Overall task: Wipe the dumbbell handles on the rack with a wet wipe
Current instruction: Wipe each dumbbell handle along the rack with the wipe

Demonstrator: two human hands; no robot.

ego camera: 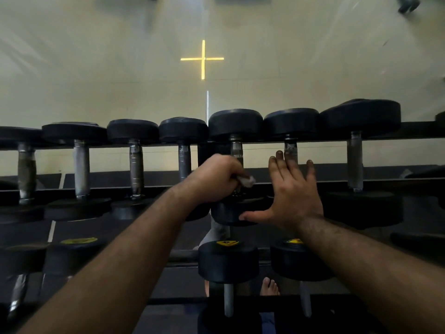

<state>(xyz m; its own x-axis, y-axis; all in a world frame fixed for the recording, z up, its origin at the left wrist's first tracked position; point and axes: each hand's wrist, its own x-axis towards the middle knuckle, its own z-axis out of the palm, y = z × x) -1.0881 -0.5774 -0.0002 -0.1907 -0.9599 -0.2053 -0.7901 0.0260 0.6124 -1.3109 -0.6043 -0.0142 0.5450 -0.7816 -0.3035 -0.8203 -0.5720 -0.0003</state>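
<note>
One handle (236, 150) on the rack (397, 182) is under the wet wipe (248, 181), clamped by the left hand (218, 175); right hand (292, 194) flat, fingers spread, just beside; remaining handles apparently pending.

**Surroundings beyond the rack**

A pale yellowish floor (96, 68) is seen past the top row, streaked with glare. A yellow cross (203, 59) is marked on it, with a thin white line (207, 107) running below the cross. Dark blurred objects (408, 3) are noted at the upper right edge; their kind cannot be told. A bare foot (269, 286) is visible low down, between the lower bars.
</note>
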